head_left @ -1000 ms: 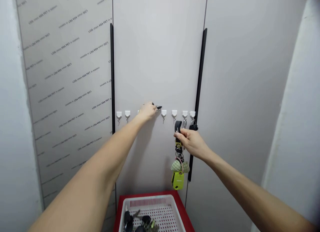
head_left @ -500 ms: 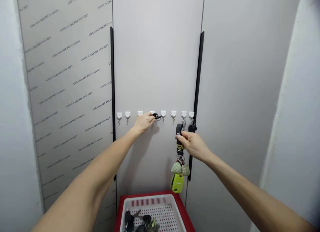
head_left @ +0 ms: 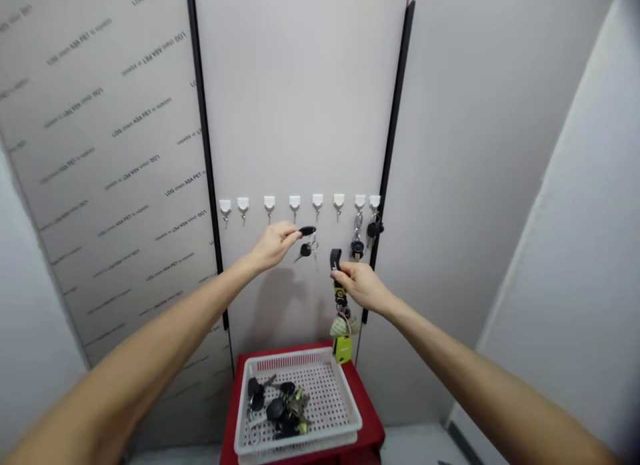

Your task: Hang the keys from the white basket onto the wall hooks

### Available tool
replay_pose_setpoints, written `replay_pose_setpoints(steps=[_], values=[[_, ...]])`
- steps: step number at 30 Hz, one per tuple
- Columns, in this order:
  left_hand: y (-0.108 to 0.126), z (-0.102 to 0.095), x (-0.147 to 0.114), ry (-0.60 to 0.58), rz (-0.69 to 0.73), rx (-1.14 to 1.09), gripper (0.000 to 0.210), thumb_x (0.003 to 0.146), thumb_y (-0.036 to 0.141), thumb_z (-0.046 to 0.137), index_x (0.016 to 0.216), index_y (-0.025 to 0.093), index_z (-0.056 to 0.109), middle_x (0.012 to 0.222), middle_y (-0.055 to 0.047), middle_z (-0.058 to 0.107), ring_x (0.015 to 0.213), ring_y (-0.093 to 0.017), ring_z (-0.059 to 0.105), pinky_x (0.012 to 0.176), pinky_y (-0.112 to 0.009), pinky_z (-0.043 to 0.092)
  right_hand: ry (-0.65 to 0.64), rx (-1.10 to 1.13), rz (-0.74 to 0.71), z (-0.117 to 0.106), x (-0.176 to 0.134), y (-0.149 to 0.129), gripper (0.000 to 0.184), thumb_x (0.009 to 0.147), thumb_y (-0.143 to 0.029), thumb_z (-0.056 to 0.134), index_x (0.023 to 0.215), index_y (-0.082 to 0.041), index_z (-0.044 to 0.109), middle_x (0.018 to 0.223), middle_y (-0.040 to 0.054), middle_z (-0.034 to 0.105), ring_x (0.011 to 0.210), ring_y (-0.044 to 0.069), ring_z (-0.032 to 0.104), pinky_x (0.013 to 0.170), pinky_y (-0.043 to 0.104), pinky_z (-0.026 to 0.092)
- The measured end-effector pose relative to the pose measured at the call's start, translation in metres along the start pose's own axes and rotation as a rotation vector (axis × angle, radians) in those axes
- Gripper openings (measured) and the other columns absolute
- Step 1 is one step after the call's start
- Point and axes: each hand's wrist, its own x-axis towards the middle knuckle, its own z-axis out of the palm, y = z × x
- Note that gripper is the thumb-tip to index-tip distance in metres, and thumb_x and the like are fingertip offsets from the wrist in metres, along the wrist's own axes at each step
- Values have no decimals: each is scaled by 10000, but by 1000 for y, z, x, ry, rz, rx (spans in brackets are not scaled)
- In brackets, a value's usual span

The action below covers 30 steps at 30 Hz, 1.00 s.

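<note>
Wall hooks [head_left: 317, 200] are made of smooth wht plastic, tipped w/ thin metal. Ctr panel [head_left: 300, 118] is finished smooth, w/ soft sheen; adj. panel [head_left: 125, 151] is covered in printed film. Basket [head_left: 351, 408] is moulded in perf. plastic. Loose keys [head_left: 276, 409] are capped in blk plastic. Fob [head_left: 343, 349] is cased in smooth yel-grn plastic; bow [head_left: 340, 327] looks cloth-made, weave n/c. Tag [head_left: 307, 231] is finished smooth, blk.

Soft, cool light seems to fall from above, leaving the pale panel [head_left: 295, 105] before me brighter high up. My left hand [head_left: 274, 243] throws a diffuse grey shadow [head_left: 280, 298] downward. My forearms [head_left: 160, 341] stretch and soften toward the edges, and the far right border darkens.
</note>
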Motion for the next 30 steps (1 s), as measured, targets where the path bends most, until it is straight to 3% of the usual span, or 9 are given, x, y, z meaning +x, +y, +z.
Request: replay_pose_setpoints(steps=[5, 9, 17, 19, 21, 23, 27, 28, 30], values=[[-6, 34, -88, -182, -134, -75, 336, 746, 317, 247, 701, 140, 528, 678, -13, 510, 645, -80, 442, 603, -185, 342, -131, 43, 51, 51, -18, 11, 262, 688, -287, 322, 503, -135, 430, 448, -39, 371, 428, 48, 307, 424, 167, 219], [-10, 60, -142, -298, -220, -60, 336, 751, 317, 229, 727, 162, 527, 747, -17, 526, 708, -91, 460, 646, -194, 349, -257, -19, 90, 89, -29, 7, 278, 693, -278, 321, 565, -124, 514, 471, -14, 459, 431, 54, 354, 425, 169, 230], [-8, 88, -199, -445, -341, 24, 309, 738, 273, 244, 718, 186, 540, 782, -23, 546, 736, -115, 481, 667, -222, 364, -448, -270, 92, 140, -52, -17, 252, 657, -294, 373, 681, -181, 597, 673, 69, 604, 590, 138, 519, 471, 208, 293], [-7, 92, -208, -465, -359, 39, 289, 727, 267, 264, 733, 196, 544, 799, -18, 551, 757, -120, 483, 683, -227, 363, -500, -258, 88, 143, -54, -17, 245, 640, -312, 396, 682, -183, 601, 667, 65, 605, 589, 146, 523, 474, 212, 306], [-8, 96, -216, -475, -374, 52, 278, 720, 264, 275, 743, 206, 545, 811, -11, 553, 774, -123, 484, 693, -226, 361, -490, -184, 94, 132, -47, -11, 253, 635, -330, 408, 689, -173, 599, 648, 57, 600, 573, 138, 514, 488, 212, 323], [-11, 99, -222, -492, -392, 66, 275, 717, 258, 277, 728, 210, 548, 811, -8, 554, 774, -124, 486, 689, -224, 361, -288, -86, 125, 106, -29, 1, 267, 649, -331, 400, 743, -164, 585, 697, 52, 589, 605, 124, 502, 547, 212, 345], [-15, 104, -231, -494, -391, 76, 256, 703, 234, 301, 753, 216, 551, 817, -13, 557, 789, -126, 485, 702, -222, 353, 534, -75, 296, 28, 19, 33, 331, 651, -351, 397, 891, -152, 505, 964, 91, 468, 864, 155, 420, 744, 253, 304], [-15, 106, -233, -487, -384, 77, 249, 697, 230, 311, 761, 215, 551, 821, -16, 558, 792, -127, 484, 706, -219, 351, 660, -92, 360, 13, 29, 39, 369, 626, -371, 420, 909, -143, 488, 1013, 108, 418, 918, 176, 382, 768, 270, 288], [-16, 110, -235, -477, -377, 81, 239, 687, 224, 325, 756, 212, 554, 829, -20, 560, 792, -127, 484, 711, -215, 348, 760, -102, 457, -6, 44, 48, 431, 584, -398, 452, 931, -143, 461, 1046, 121, 357, 955, 206, 344, 771, 293, 281]])
